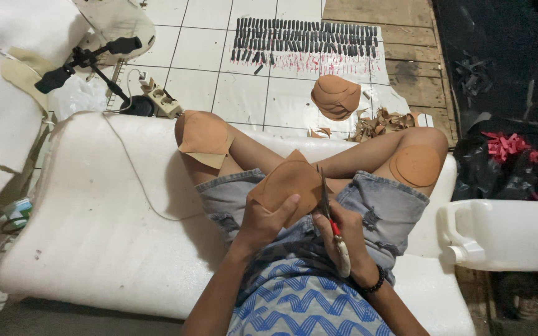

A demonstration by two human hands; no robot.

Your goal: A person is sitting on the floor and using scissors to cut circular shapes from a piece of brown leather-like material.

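tan leather piece [286,182] (rounded), scissors [328,208] upright

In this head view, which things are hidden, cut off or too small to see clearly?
- Scissors: handles hidden inside the right hand; open or closed, unclear.
- Tan piece: near edge covered by the left hand.
- White jug: cut off by the right edge of the view.
- Rows of dark strips on the floor: too small to identify.
- Red scraps: dim, shapes unclear.
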